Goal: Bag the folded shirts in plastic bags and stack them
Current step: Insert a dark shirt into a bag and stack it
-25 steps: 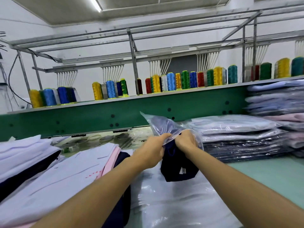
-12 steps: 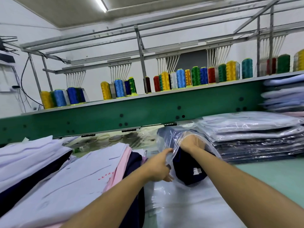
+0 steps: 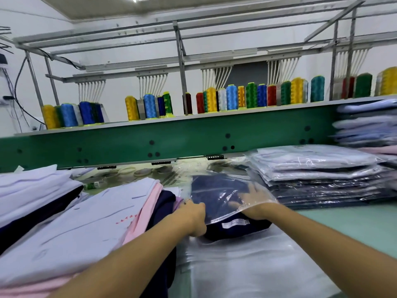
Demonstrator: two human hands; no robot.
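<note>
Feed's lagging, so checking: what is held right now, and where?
The left hand holds the plastic bag by the left edge of its mouth. The right hand, inside the bag, lies flat on the navy shirt, holding nothing.

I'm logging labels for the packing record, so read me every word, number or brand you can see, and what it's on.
No text is readable.
White tag on the navy shirt, half inside the plastic bag: print too small.
Red stitching on the white shirt: blurred, unreadable.

Head-worn wide view, forward and down; close over table (image 3: 352,224)
</note>
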